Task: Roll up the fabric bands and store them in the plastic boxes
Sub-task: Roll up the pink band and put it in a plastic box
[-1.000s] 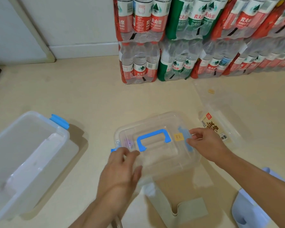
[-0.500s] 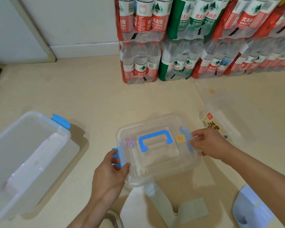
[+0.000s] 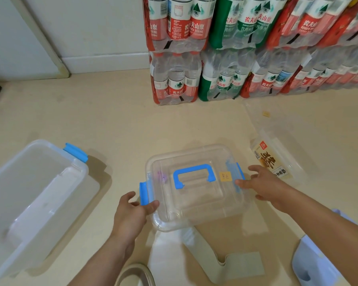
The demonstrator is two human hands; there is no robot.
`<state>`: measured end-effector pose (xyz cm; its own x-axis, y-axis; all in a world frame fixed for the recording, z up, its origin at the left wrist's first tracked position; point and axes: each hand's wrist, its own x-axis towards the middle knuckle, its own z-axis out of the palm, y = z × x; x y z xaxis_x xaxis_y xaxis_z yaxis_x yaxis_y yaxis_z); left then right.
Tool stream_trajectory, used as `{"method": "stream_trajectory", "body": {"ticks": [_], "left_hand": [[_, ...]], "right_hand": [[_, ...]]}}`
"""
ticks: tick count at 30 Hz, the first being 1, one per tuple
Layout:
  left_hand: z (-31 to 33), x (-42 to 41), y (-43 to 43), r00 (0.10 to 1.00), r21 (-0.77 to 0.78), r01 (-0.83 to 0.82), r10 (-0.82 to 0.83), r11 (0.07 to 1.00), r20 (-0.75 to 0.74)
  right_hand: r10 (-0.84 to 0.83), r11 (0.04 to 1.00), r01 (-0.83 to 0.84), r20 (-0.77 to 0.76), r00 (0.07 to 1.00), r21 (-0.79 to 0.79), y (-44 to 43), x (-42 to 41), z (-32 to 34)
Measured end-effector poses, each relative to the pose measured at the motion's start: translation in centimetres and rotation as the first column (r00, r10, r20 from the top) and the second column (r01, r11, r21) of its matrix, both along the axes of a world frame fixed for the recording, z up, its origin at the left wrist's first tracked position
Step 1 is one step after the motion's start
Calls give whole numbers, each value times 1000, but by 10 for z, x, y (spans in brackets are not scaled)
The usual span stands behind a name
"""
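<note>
A small clear plastic box [image 3: 196, 209] with a blue handle [image 3: 193, 175] on its lid sits on the floor in front of me. My left hand [image 3: 132, 215] is at its left blue latch [image 3: 145, 193], thumb pressed against the latch. My right hand [image 3: 262, 187] rests at the right blue latch [image 3: 235, 174], fingers spread. A pale green fabric band [image 3: 227, 263] lies flat on the floor just below the box, partly under it. A beige band loop [image 3: 134, 273] shows at the bottom edge.
A larger open clear box [image 3: 29, 195] with a blue latch stands at the left. Stacked shrink-wrapped water bottle packs [image 3: 225, 58] line the back wall. A clear food package [image 3: 277, 162] lies right of the small box. A pale blue object [image 3: 310, 265] sits at the bottom right.
My left hand slid from the lid's top down to the left latch. My right hand's fingers have spread at the right latch. The box stayed put.
</note>
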<state>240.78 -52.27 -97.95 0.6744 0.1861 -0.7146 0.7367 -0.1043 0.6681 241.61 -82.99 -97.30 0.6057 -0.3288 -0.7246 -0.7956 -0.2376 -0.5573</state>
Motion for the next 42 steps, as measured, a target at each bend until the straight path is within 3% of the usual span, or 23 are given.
{"method": "stream_trajectory", "body": {"ticks": [2, 4, 11, 16, 21, 25, 29, 35, 42], "left_hand": [[-2, 1, 3, 994, -151, -23, 7, 988, -109], [-5, 3, 4, 995, -165, 13, -29, 986, -97], [1, -1, -8, 980, 96, 153, -163, 984, 111], [2, -2, -17, 947, 299, 201, -263, 933, 184], [3, -1, -20, 906, 425, 290, -388, 858, 166], [3, 6, -13, 897, 354, 284, -377, 891, 230], [5, 20, -8, 944, 194, 164, -211, 967, 252], [5, 24, 2, 930, 268, 13, -110, 963, 351], [-6, 1, 6, 891, 348, 80, -224, 934, 396]], "right_hand": [[-71, 982, 80, -62, 996, 170, -1, 0, -3], [-50, 973, 58, -42, 998, 222, 0, 1, -2], [80, 995, -84, 82, 993, 48, 8, 2, -4], [235, 961, -216, 93, 968, -173, 16, 1, -3], [287, 952, -288, -25, 958, -99, 17, 2, 7], [246, 969, -246, 8, 969, -7, 19, 1, 9], [162, 986, -164, 73, 984, 16, 31, 8, 3], [64, 997, -67, 118, 991, 27, 49, 32, -6], [-42, 997, 30, 179, 983, 69, 67, 59, -10]]}}
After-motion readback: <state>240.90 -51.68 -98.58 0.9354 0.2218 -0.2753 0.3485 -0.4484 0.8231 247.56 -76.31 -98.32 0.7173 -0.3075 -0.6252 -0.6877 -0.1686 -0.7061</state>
